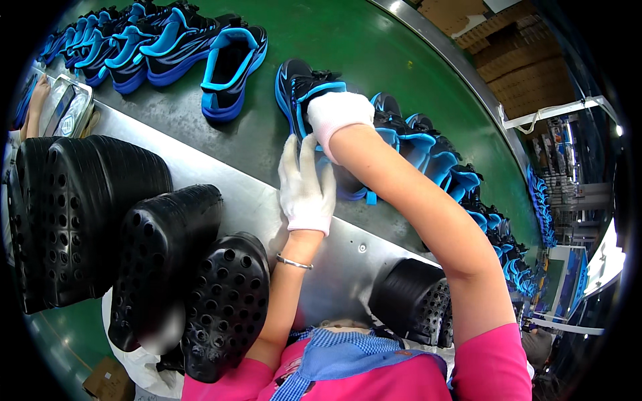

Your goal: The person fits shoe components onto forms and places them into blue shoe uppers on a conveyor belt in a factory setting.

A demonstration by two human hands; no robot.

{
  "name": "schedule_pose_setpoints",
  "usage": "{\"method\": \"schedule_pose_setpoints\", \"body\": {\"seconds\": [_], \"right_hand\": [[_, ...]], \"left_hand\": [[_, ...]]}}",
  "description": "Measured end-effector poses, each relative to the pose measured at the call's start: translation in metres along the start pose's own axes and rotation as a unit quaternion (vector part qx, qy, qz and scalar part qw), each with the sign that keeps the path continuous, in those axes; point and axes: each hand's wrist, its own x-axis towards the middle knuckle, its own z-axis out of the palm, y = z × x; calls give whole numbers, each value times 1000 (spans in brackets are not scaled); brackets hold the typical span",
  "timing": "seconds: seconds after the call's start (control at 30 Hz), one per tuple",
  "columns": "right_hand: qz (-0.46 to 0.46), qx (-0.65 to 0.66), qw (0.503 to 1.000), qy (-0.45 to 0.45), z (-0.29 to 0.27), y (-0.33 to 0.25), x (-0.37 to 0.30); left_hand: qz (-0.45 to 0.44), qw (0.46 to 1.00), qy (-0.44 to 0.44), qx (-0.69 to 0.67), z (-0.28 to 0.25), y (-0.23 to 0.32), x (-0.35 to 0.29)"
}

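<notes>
My right hand (339,119), in a white glove, reaches down into the collar of a black and blue sneaker (294,90) on the green conveyor belt; its fingers are hidden. Close to the sneaker's heel is my left hand (305,186), also white-gloved, with fingers stretched out and apart over the metal edge. Whether its fingertips touch the heel I cannot tell. A second sneaker (231,70) of the same kind stands to the left, toe pointing away. More sneakers (418,147) stand in a row to the right, partly behind my right forearm.
Large black shoe-shaped forms with holed undersides (227,301) crowd the left front, beside my left forearm. Another black form (411,297) lies under my right arm. A metal rail (150,144) borders the belt (374,40). At far left another person's arm (37,103) shows near a clear bag.
</notes>
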Motion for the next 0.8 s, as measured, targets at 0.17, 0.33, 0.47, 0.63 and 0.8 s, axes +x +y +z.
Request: {"method": "schedule_pose_setpoints", "body": {"seconds": [0.17, 0.33, 0.47, 0.63, 0.8], "right_hand": [[-2, 20, 1000, 13, 1, 5, 6], [2, 47, 997, 54, 0, -5, 8], [-22, 20, 998, 53, 4, -8, 11], [5, 68, 989, 128, 18, 1, 22], [-71, 115, 988, 72, 9, 17, 10]], "left_hand": [[29, 999, 13, 6, 10, -1, -2], [1, 1000, 18, 17, 10, -4, 0], [1, 1000, 23, 20, 11, -10, 0], [26, 999, 33, 16, 20, -4, 0], [22, 994, 91, 52, 14, 3, -7]]}}
